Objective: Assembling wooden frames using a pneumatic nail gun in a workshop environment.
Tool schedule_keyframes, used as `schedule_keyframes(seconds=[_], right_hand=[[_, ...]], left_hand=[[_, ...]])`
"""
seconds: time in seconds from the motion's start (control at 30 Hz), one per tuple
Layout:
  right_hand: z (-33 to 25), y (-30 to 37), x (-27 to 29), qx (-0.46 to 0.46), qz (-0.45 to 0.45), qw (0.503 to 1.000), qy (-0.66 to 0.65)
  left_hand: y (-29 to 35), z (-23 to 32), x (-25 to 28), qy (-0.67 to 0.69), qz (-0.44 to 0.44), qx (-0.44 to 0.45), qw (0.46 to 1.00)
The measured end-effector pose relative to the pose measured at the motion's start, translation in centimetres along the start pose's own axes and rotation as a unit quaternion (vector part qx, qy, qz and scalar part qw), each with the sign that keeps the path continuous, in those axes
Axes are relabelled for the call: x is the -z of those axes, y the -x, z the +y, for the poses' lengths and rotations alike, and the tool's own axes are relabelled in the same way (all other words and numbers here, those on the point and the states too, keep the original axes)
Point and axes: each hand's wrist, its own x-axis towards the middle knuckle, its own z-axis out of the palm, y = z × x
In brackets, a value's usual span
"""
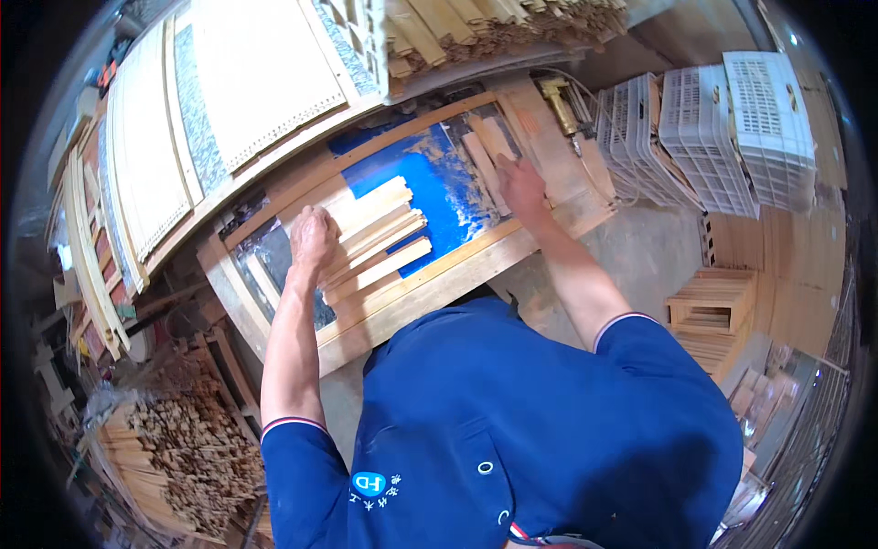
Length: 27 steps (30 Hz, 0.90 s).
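On the wooden work frame (512, 258) lie several pale wooden strips (380, 240), side by side on a blue surface (439, 197). My left hand (314, 240) has its fingers curled at the left ends of these strips, and the palm side is hidden. Further right, my right hand (523, 188) is beside a couple of short flat wooden pieces (487, 163). Its fingers reach out toward them, and the fingertips seem to touch the nearer one's edge. The blue surface between my hands is scuffed and dusty.
A brass-coloured air nailer (561, 105) with a hose lies at the bench's right end. White plastic crates (704, 133) stand beyond it. Large pale panels (265, 73) and piled strips (466, 27) rest behind. Bundled strips (187, 448) lie lower left, wooden boxes (713, 306) at right.
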Motion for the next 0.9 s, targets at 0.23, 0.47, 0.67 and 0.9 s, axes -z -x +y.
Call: schedule_keyframes(seconds=[0.23, 0.47, 0.67, 0.9], right_hand=[[-0.3, -2.4, -3.3, 0.055, 0.042, 0.991, 0.111], [2.1, -2.2, -1.8, 0.066, -0.087, 0.993, 0.050], [2.4, -2.7, -2.4, 0.014, -0.085, 0.995, 0.058], [0.7, -3.1, -2.4, -0.031, -0.119, 0.991, 0.061]], left_hand=[[1.2, -0.4, 0.3, 0.047, 0.022, 0.009, 0.999], [9.0, -2.1, 4.2, 0.116, 0.258, 0.111, 0.953], [18.7, -6.7, 3.2, 0.077, 0.326, 0.321, 0.886], [17.6, -9.0, 1.8, 0.044, 0.232, 0.435, 0.869]])
